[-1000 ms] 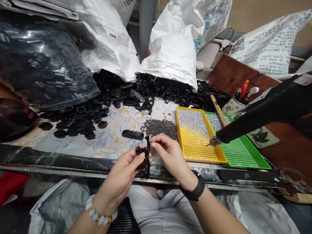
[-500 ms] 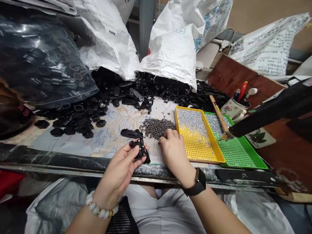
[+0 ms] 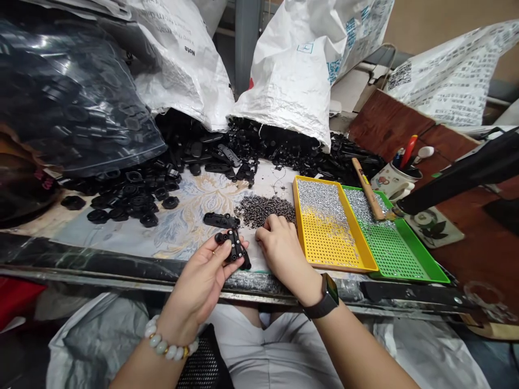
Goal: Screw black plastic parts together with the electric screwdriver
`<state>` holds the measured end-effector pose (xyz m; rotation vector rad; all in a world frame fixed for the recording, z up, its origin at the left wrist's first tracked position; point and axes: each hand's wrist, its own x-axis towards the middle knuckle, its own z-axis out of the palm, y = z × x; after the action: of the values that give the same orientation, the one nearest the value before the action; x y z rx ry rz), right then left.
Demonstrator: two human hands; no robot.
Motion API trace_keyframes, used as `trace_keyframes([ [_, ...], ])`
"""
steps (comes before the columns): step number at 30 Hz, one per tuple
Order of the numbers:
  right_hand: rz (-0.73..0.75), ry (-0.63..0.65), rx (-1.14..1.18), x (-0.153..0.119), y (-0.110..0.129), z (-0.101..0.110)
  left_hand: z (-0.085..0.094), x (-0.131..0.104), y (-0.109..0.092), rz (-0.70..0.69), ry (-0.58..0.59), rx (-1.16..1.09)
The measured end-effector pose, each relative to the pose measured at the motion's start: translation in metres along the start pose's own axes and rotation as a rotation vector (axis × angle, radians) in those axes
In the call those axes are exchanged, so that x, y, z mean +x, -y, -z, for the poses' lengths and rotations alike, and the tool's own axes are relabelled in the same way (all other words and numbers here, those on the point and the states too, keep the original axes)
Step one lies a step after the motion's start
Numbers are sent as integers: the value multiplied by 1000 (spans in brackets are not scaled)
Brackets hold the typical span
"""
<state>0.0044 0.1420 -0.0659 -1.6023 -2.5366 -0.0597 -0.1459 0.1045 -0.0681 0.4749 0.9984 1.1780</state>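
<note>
My left hand (image 3: 205, 275) grips a black plastic part (image 3: 234, 246) between thumb and fingers, just above the table's front edge. Small shiny screw heads dot the part's upper face. A similar black plastic piece (image 3: 221, 220) lies flat on the table behind it. My right hand (image 3: 281, 251), with a black watch on its wrist, is at the near side of a pile of small dark metal pieces, possibly screws (image 3: 263, 209). Its fingers are curled together, and whatever they pinch is too small or hidden to make out.
Right of my right hand sit a yellow perforated tray (image 3: 368, 265) and a green one (image 3: 440, 274), both with small silvery pieces. A wooden-handled tool (image 3: 368, 189) leans over the green tray near a mug (image 3: 391, 181). White sacks (image 3: 295, 86) and black parts (image 3: 133, 197) crowd the back and left.
My right hand has drawn a little left, away from the dark pile toward the part in my left hand. The left hand keeps its hold. The view has shifted slightly.
</note>
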Motion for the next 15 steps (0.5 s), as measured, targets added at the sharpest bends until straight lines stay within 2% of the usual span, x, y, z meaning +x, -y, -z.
trace_keyframes([
  [4, 25, 0, -25, 0, 2, -3, 0, -1, -1, 1, -12, -15],
  [7, 10, -46, 72, -4, 3, -4, 1, -2, -1, -8, -20, -21],
  [12, -10, -104, 613, -13, 5, 4, 4, 1, 2, -26, -2, -37],
  [15, 6, -105, 828, -16, 8, 8, 4, 2, 3, -29, -11, -51],
])
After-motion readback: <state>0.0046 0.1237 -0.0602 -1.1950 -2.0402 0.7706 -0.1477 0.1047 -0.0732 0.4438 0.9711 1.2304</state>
